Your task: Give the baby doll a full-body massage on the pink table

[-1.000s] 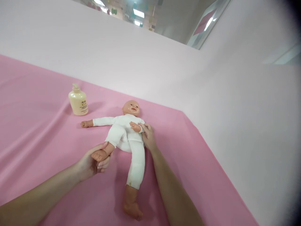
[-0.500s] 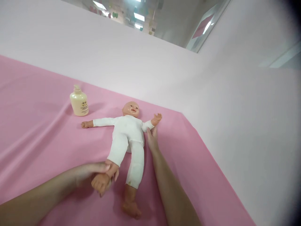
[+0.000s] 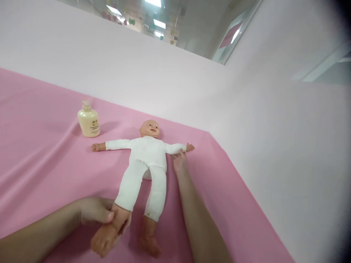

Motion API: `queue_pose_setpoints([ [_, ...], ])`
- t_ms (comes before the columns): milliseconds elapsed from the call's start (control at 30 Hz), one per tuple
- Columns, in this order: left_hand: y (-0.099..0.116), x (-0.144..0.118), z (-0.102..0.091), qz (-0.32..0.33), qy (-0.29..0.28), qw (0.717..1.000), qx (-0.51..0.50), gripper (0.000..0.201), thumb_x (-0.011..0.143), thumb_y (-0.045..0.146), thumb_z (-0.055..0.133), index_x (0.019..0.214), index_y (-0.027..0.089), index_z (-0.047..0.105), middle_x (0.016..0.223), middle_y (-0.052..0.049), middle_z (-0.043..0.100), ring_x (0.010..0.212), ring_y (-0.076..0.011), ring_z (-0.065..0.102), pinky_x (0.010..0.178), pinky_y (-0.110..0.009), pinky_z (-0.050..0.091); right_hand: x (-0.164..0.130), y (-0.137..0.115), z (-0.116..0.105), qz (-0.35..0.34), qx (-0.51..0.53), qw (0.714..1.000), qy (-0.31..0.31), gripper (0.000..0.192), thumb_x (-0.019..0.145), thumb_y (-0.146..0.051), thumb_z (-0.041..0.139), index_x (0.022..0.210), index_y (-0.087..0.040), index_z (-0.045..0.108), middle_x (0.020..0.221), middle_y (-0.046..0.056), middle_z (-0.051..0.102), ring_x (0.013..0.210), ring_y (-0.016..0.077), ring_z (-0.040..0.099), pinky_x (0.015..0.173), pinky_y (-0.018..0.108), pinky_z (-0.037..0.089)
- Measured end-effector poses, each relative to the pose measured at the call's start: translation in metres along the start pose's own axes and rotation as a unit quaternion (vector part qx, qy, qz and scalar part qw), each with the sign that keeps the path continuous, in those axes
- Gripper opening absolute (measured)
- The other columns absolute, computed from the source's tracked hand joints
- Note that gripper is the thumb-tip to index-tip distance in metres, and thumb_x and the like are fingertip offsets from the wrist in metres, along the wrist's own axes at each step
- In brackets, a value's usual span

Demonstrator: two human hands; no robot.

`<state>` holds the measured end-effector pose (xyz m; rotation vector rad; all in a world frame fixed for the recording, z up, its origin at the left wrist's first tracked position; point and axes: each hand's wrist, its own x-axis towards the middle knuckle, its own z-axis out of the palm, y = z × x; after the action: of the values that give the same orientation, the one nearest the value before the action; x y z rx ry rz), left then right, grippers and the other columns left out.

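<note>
On the pink-clothed desk (image 3: pixel 41 153) the plastic baby doll in white clothes (image 3: pixel 146 160) was laid flat; its ankle was gripped by the left hand (image 3: pixel 100 215), its sleeve touched by the right hand's (image 3: pixel 179 162) open fingers.

Single head-worn view, forward and down, close over pink sheet (image 3: pixel 49 160) toward pale wall (image 3: pixel 153 80).

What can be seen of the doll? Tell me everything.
The doll lies face up on the pink sheet, arms spread wide, legs stretched toward the camera. It has a bald plastic-looking head, bare hands and feet, and a white soft suit. The left hand grips its ankle; the right hand touches its sleeve near the wrist. A cream bottle stands apart beyond its arm.
</note>
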<state>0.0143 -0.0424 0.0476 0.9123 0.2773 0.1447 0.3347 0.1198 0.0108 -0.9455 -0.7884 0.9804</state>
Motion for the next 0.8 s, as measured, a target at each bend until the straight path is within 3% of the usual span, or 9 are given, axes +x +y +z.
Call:
queue_pose_setpoints([
  [133, -0.008, 0.000, -0.010, 0.046, -0.025, 0.994, -0.093, 0.066, 0.061, 0.088, 0.054, 0.075, 0.023, 0.051, 0.041, 0.001, 0.047, 0.032, -0.0120, 0.035, 0.038, -0.028, 0.032, -0.017, -0.011, 0.017, -0.018, -0.012, 0.997, -0.076, 0.049, 0.082, -0.041, 0.056, 0.128, -0.027, 0.050, 0.122, 0.006, 0.064, 0.108, 0.0196, 0.063, 0.094, 0.041, 0.052],
  [233, -0.005, 0.005, -0.016, 0.109, -0.013, 0.978, -0.177, 0.062, 0.068, 0.085, 0.052, 0.074, 0.023, 0.048, 0.035, 0.005, 0.037, 0.033, -0.0084, 0.023, 0.037, -0.023, 0.026, -0.025, -0.013, 0.026, -0.065, -0.056, 0.987, -0.138, 0.045, 0.082, -0.038, 0.055, 0.125, -0.025, 0.056, 0.115, 0.005, 0.065, 0.110, 0.0200, 0.060, 0.100, 0.042, 0.048],
  [333, 0.004, 0.013, -0.014, 0.170, 0.094, 0.946, -0.258, 0.054, 0.079, 0.072, 0.056, 0.076, 0.017, 0.054, 0.039, 0.007, 0.032, 0.041, -0.0069, 0.021, 0.043, -0.020, 0.030, -0.032, -0.011, 0.032, -0.116, -0.179, 0.959, -0.189, 0.043, 0.079, -0.029, 0.054, 0.120, -0.025, 0.062, 0.114, 0.005, 0.062, 0.116, 0.0219, 0.054, 0.106, 0.043, 0.042],
  [433, 0.010, 0.022, -0.012, 0.182, 0.211, 0.912, -0.300, 0.053, 0.088, 0.065, 0.049, 0.075, 0.014, 0.057, 0.043, 0.006, 0.031, 0.044, -0.0062, 0.021, 0.047, -0.020, 0.031, -0.039, -0.011, 0.035, -0.186, -0.353, 0.888, -0.228, 0.044, 0.077, -0.017, 0.049, 0.114, -0.029, 0.068, 0.111, 0.005, 0.056, 0.117, 0.0227, 0.048, 0.110, 0.044, 0.037],
  [500, 0.011, 0.026, -0.012, 0.165, 0.251, 0.902, -0.312, 0.054, 0.091, 0.063, 0.044, 0.074, 0.013, 0.057, 0.044, 0.006, 0.032, 0.043, -0.0066, 0.022, 0.047, -0.021, 0.030, -0.043, -0.012, 0.036, -0.224, -0.419, 0.847, -0.238, 0.048, 0.077, -0.012, 0.045, 0.113, -0.031, 0.069, 0.108, 0.005, 0.052, 0.116, 0.0228, 0.046, 0.111, 0.045, 0.035],
  [567, 0.011, 0.028, -0.013, 0.151, 0.271, 0.897, -0.315, 0.053, 0.092, 0.061, 0.042, 0.074, 0.013, 0.058, 0.044, 0.005, 0.032, 0.043, -0.0072, 0.022, 0.047, -0.022, 0.029, -0.045, -0.013, 0.037, -0.244, -0.442, 0.829, -0.241, 0.050, 0.078, -0.010, 0.044, 0.115, -0.032, 0.069, 0.108, 0.006, 0.050, 0.115, 0.0229, 0.045, 0.110, 0.045, 0.035],
  [700, 0.009, 0.027, -0.012, 0.131, 0.283, 0.905, -0.288, 0.053, 0.088, 0.063, 0.047, 0.071, 0.014, 0.058, 0.044, 0.004, 0.033, 0.043, -0.0085, 0.024, 0.047, -0.023, 0.029, -0.044, -0.011, 0.035, -0.235, -0.431, 0.837, -0.242, 0.047, 0.078, -0.012, 0.047, 0.115, -0.032, 0.069, 0.109, 0.005, 0.051, 0.116, 0.0227, 0.045, 0.111, 0.045, 0.034],
  [800, 0.006, 0.024, -0.007, 0.137, 0.268, 0.925, -0.233, 0.050, 0.083, 0.065, 0.051, 0.074, 0.017, 0.059, 0.045, 0.003, 0.034, 0.045, -0.0112, 0.028, 0.051, -0.027, 0.033, -0.040, -0.007, 0.034, -0.188, -0.342, 0.896, -0.213, 0.044, 0.080, -0.018, 0.052, 0.121, -0.029, 0.064, 0.117, 0.005, 0.055, 0.118, 0.0215, 0.048, 0.109, 0.043, 0.039],
])
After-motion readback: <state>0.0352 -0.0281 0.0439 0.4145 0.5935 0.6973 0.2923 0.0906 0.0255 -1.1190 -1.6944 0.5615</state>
